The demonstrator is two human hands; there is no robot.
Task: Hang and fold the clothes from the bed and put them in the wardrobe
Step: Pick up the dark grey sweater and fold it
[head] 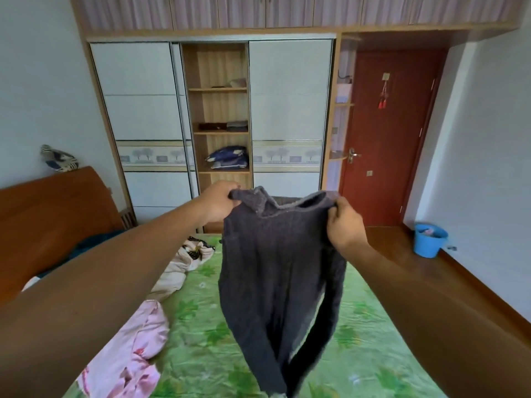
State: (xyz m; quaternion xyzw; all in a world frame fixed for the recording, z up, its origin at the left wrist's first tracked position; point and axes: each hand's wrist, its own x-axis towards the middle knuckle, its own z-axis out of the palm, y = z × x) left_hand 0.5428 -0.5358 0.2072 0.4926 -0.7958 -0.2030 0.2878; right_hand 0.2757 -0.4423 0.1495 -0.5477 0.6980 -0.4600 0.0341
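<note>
You hold a dark grey sweater (275,271) up in front of you with both hands, over the bed (359,340). Your left hand (219,201) sits at 11 o'clock from the sweater's middle, fingers curled shut on the left shoulder by the collar. Your right hand (346,225) is at 1 o'clock, fingers pinched closed on the right shoulder. The sweater hangs straight down between them, collar at the top, body and sleeves trailing towards 6 o'clock; whether its lower end touches the green sheet you cannot tell, since it blurs near the bottom edge.

On the bed, at 8 o'clock from the sweater, lies a pink garment (129,349), crumpled, near the left edge. At 10 o'clock, further up the bed, lies a cream garment (184,259) with a dark pattern, also bunched up. The two are close but apart.

Beyond the bed, at 12 o'clock, stands the wardrobe (287,110), its middle section open between two white sliding doors. The shelves (219,133) there hold folded dark clothes on one level and a blue bundle (228,158) below it.

At 2 o'clock is a red door (388,139), closed. At 3 o'clock a blue bucket (429,239) stands on the wooden floor by the wall. The headboard (51,216) is at 9 o'clock
</note>
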